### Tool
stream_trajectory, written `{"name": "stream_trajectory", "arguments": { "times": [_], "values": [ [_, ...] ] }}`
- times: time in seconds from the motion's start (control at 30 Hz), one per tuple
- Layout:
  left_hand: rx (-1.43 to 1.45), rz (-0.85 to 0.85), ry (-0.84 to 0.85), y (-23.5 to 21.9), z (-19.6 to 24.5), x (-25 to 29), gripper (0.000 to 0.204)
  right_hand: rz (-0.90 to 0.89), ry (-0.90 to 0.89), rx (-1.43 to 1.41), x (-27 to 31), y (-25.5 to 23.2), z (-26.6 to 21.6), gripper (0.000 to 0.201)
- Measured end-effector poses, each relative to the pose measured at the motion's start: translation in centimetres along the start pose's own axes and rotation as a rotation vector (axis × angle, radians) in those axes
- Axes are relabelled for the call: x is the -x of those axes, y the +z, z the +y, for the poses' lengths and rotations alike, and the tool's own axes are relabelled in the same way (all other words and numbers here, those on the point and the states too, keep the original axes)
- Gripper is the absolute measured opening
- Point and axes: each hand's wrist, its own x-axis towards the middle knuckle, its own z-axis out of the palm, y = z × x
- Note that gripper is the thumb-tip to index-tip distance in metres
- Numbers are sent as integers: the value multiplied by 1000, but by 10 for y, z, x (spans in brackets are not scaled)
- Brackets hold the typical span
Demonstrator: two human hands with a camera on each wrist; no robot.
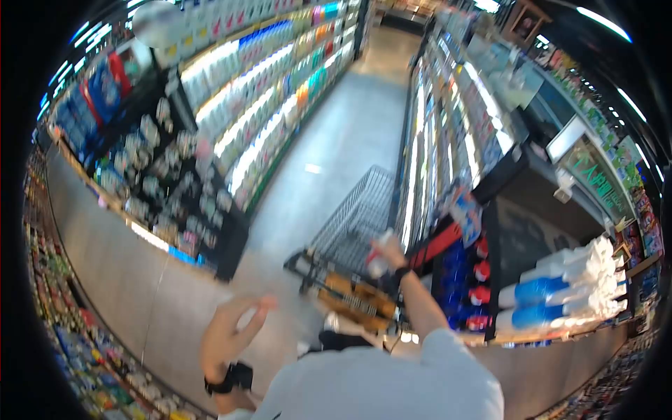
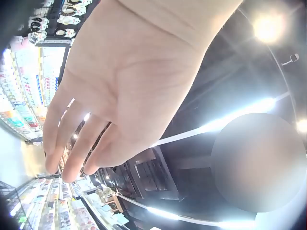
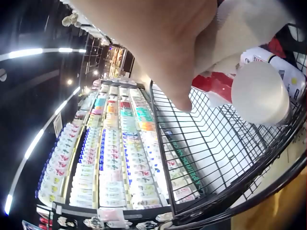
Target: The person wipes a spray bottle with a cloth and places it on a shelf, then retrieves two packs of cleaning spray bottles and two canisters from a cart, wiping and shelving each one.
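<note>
My right hand point(image 1: 390, 253) grips a white-and-red bottle point(image 1: 378, 266) over the near end of a wire shopping cart point(image 1: 343, 222). In the right wrist view, the bottle's round white end point(image 3: 261, 93) faces the camera, and the thumb lies along its red part. Behind it, another white container point(image 3: 291, 76) shows by the cart wires. Off to the left of the cart, my left hand point(image 1: 227, 329) hangs in the air with loosely bent fingers. It holds nothing; the left wrist view shows its bare palm point(image 2: 129, 91).
Lit shelves of bottles point(image 1: 273, 91) line the aisle's left side, more shelves point(image 1: 455, 112) its right. A dark end rack point(image 1: 178, 175) stands left. Blue bottles with red caps point(image 1: 465, 280) and white-and-blue bottles point(image 1: 542, 297) stand close on the right. Grey floor point(image 1: 315, 140) runs ahead.
</note>
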Motion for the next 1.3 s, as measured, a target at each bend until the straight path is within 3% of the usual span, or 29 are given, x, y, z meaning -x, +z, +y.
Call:
{"name": "stream_trajectory", "arguments": {
  "times": [0.07,0.1,0.17,0.27,0.37,0.5,0.53,0.57,0.67,0.83,0.87,0.97,1.07,1.17,1.27,1.3],
  "values": [
    [21,-3,-18,-4,-10,-18,16,-45,123,117,-1,0,-3,125],
    [30,-5,7,-8,-12,-29,18,-39,167,114,0,-6,-12,119],
    [102,9,-44,-10,-24,-51,21,67,213,26,3,-16,-25,102],
    [96,37,-85,-10,-32,-80,24,68,242,22,-12,-15,-10,67],
    [63,26,-62,-11,-39,-97,24,30,178,46,-22,-14,8,69],
    [70,-36,-88,-21,-59,-109,25,187,213,-78,-11,-26,4,62],
    [81,-56,-91,-24,-68,-114,25,226,246,-8,-4,-37,-15,59],
    [98,-90,-92,-26,-74,-118,25,247,123,-235,4,-41,-16,55],
    [86,-166,-50,-33,-89,-135,13,286,78,-383,48,-82,-90,45],
    [206,-270,123,-16,-108,-164,8,312,-116,-580,133,-145,-173,51],
    [213,-376,190,-10,-123,-168,25,293,-61,-604,154,-158,-189,52],
    [324,-415,243,27,-114,-180,49,296,-11,-655,214,-192,-232,55],
    [544,-410,25,94,-147,-182,71,303,29,-747,269,-212,-254,56],
    [790,-676,-464,125,-143,-194,74,337,77,-790,323,-221,-260,58],
    [844,-945,-520,162,-131,-176,73,346,114,-718,377,-230,-252,61],
    [749,-990,-462,173,-120,-166,72,344,124,-699,395,-234,-248,62]
  ]
}}
